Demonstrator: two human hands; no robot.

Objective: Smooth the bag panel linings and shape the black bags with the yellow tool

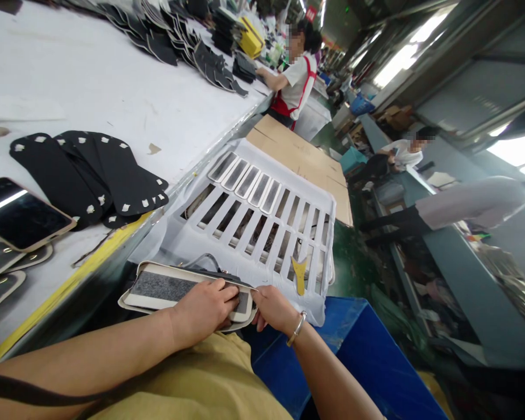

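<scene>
A long cream-edged bag (155,287) lies across my lap, with a grey felt-like strip along its upward face. A dark strap or cord loops behind it. My left hand (210,304) rests on this face, fingers bent and pressed against the strip near the right end. At the right end my right hand (275,309) grips the rim, thumb on top and fingers curled underneath. Just beyond the bag is a pale slotted plastic rack (262,233), with several cream-edged grey pieces (245,181) lying in a row on it. A yellow forked tool (300,274) lies at its right.
On the white table (83,76) to the left are black panels (91,175) with white tabs, a phone (24,216) and stacked dark pieces (166,35). Cardboard (301,154) lies behind the rack. A blue bin (363,350) stands at right. Co-workers are farther off.
</scene>
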